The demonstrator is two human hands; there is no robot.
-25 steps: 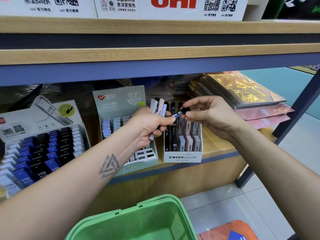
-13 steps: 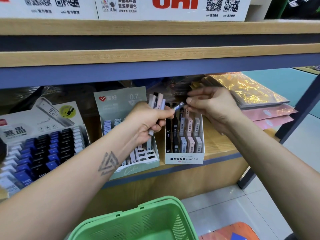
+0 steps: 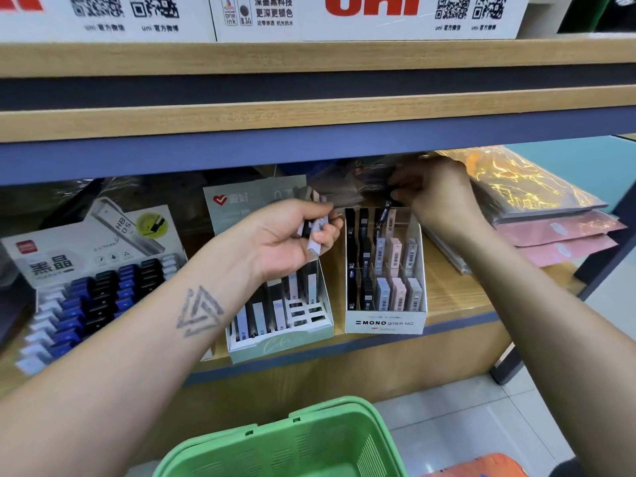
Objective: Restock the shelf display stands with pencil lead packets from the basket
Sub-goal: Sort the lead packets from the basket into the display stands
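The wooden shelf (image 3: 447, 297) carries three display stands; a green basket (image 3: 289, 445) sits below its edge. On the white MONO stand (image 3: 385, 323), the right hand (image 3: 437, 194) pinches a dark pencil lead packet (image 3: 386, 211) over a rear slot. The left hand (image 3: 289, 235), above the mint stand (image 3: 275, 346), grips several pastel packets (image 3: 315, 232).
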